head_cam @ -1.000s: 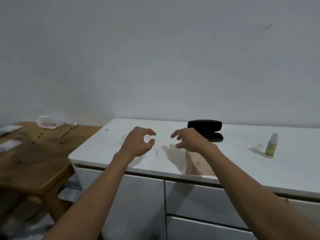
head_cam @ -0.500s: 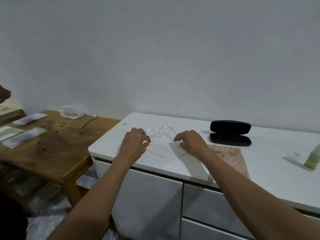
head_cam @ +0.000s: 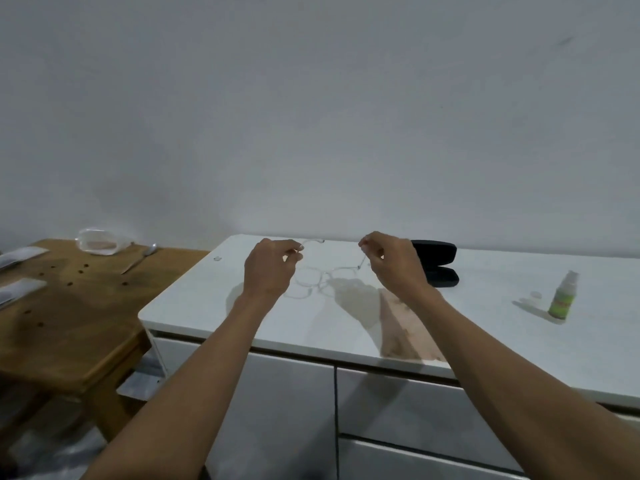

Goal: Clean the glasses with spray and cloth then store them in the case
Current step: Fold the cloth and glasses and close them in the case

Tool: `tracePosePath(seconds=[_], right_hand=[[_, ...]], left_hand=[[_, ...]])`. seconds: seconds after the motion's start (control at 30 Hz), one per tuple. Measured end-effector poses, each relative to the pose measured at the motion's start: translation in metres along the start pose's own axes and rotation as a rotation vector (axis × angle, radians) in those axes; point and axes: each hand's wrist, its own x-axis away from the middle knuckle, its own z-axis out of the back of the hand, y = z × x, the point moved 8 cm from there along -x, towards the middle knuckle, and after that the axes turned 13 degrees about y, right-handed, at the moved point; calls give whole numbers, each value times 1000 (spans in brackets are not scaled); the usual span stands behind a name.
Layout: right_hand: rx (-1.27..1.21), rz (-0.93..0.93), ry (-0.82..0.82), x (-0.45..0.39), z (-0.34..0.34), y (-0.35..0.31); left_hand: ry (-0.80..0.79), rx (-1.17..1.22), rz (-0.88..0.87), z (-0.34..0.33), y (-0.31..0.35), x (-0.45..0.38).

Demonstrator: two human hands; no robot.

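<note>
Clear-framed glasses (head_cam: 320, 277) hang between my hands above the white cabinet top (head_cam: 214, 306), lenses toward me and temples spread. My left hand (head_cam: 270, 268) pinches the left temple, and my right hand (head_cam: 394, 263) pinches the right temple. An open black case (head_cam: 438, 263) lies just behind my right hand. A pinkish cloth (head_cam: 403, 332) is spread flat on the top under my right forearm. A small spray bottle (head_cam: 562, 299) with a green label stands at the right, its clear cap (head_cam: 535, 294) beside it.
A wooden table (head_cam: 69, 320) stands lower at the left, holding a clear plastic container (head_cam: 100, 241), a spoon (head_cam: 140, 259) and flat packets (head_cam: 20, 252). Drawer fronts (head_cam: 398, 403) sit below the cabinet top. A grey wall rises behind.
Both hands have lifted the glasses off the cabinet top by the temples and turned them so the lenses hang down toward me. The view has shifted left and back.
</note>
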Motion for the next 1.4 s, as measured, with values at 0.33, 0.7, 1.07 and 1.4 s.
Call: tracePosePath(seconds=[0.33, 0.7, 1.07, 1.4], right_hand=[[100, -86, 83, 23, 105, 61], [114, -90, 67, 50, 129, 80], [57, -241, 27, 44, 125, 116], [130, -280, -257, 22, 68, 156]], left_hand=[[-264, 181, -7, -67, 83, 40], [-396, 213, -75, -93, 95, 69], [-442, 177, -95, -104, 75, 66], [-538, 176, 74, -155, 55, 50]])
